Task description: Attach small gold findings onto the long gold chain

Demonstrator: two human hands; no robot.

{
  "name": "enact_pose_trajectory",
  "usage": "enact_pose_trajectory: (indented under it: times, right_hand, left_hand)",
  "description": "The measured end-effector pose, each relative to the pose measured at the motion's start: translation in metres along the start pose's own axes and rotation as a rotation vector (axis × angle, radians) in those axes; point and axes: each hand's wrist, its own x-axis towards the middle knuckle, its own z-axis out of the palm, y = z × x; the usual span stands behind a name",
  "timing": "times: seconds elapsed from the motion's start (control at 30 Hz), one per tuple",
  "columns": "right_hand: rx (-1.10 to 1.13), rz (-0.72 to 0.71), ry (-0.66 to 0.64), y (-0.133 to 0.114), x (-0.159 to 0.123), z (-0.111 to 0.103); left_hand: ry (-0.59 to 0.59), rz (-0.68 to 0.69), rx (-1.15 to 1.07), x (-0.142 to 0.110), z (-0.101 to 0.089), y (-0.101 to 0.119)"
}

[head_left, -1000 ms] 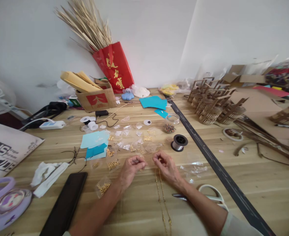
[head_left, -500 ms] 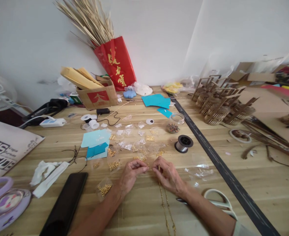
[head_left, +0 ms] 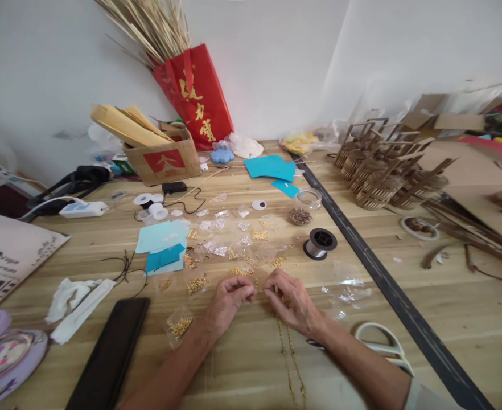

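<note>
My right hand [head_left: 291,302] is closed in a pinch with a thin gold beaded chain [head_left: 290,364], whose two strands hang from under it along the wood. A short gap away, my left hand [head_left: 229,302] has thumb and forefinger pressed together; whatever lies between them is too small to make out. Small gold beads [head_left: 241,271] lie just beyond the fingertips. Close to my left forearm rests a clear bag of gold beads [head_left: 180,327]. White-handled scissors [head_left: 385,341] lie partly under my right forearm, their blades mostly hidden.
A spool of clear line [head_left: 320,244] stands right of several bags of silver findings [head_left: 219,250]. Left are a black phone [head_left: 110,353] and blue cards [head_left: 165,257]. Beyond a black strip [head_left: 362,285] stand small bamboo baskets [head_left: 374,176]. A red bag [head_left: 195,97] leans against the wall.
The camera view has shifted slightly. Both hands stay in their pinches close together, with only slight finger movement. The chain still hangs from my right hand.
</note>
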Motion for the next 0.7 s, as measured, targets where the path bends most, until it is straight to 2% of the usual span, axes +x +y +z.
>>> enact_pose_trajectory:
  times: [0.2, 0.5, 0.7]
  right_hand:
    - [-0.05, -0.022, 0.032, 0.0007, -0.0013, 0.0008]
    - [-0.25, -0.125, 0.007, 0.0007, -0.0049, 0.0024]
    - [-0.363, -0.19, 0.053, -0.0018, -0.0057, 0.003]
  left_hand:
    - [-0.028, -0.04, -0.058, 0.0006, -0.0013, -0.0041]
    - [-0.027, -0.079, -0.129, 0.0016, -0.0006, -0.0054]
    - [-0.025, -0.096, -0.15, 0.0023, -0.0022, -0.0083]
